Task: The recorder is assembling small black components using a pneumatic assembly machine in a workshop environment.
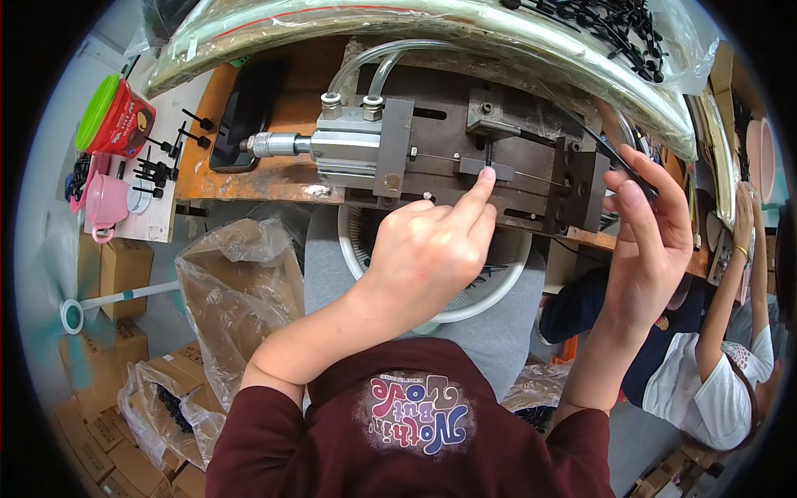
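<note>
In front of me a metal clamping fixture (523,178) with a silver air cylinder (344,148) is mounted on the bench. My left hand (436,245) reaches over its front edge, index finger extended. That fingertip meets the lower end of a small black pin (489,151) beside a dark block; my thumb is hidden under the hand. At the fixture's right end, my right hand (652,224) is raised with curled fingers around a long thin black rod (608,148). The rod slants up and left, and its lower end is partly covered by the fingers.
A phone (242,116) and several black knob-headed pins (154,172) lie left of the cylinder. Long plastic-wrapped strips (415,25) arch behind the fixture. A white basket (353,249) sits at my lap. Cartons (124,274) stand left; another person (714,365) works at the right.
</note>
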Demonstrator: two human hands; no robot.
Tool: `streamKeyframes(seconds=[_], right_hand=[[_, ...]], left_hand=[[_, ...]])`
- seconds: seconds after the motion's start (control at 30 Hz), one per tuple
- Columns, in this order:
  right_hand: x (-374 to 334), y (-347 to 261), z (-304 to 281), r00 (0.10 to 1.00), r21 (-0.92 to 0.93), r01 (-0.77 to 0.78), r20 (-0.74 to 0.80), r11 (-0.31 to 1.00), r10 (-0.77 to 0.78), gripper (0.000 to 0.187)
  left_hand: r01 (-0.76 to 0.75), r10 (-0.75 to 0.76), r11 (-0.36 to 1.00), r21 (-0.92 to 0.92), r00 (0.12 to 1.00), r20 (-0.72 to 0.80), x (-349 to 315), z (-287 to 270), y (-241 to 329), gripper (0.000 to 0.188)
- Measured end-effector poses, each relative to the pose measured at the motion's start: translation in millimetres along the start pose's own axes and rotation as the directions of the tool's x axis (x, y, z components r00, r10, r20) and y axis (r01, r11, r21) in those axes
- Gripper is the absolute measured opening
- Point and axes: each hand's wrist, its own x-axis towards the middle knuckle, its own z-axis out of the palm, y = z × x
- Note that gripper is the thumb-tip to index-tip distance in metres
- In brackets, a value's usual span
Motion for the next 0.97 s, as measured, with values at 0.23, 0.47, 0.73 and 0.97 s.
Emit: streamKeyframes(seconds=[0.23,0.47,0.73,0.97], right_hand=[[-3,-14,3,0.999,0.04,-0.049,0.004,0.998,0.048,0.039],[-27,-12,9,0.99,-0.098,-0.052,0.127,0.994,0.064,0.035],[-47,20,27,0.877,-0.662,0.383,0.48,0.644,-0.029,0.027],[-40,30,43,0.802,-0.693,0.531,0.597,0.487,-0.025,0.022]], left_hand=[[-0.062,0.055,0.994,0.088,0.995,0.083,6,-1,2,0.023],[-0.026,0.05,0.991,-0.128,0.98,0.191,26,-34,-8,0.024],[0.435,-0.432,0.892,0.123,0.9,-0.049,143,-69,-80,0.018],[0.255,-0.255,0.967,0.009,0.965,0.069,166,-71,-122,0.029]])
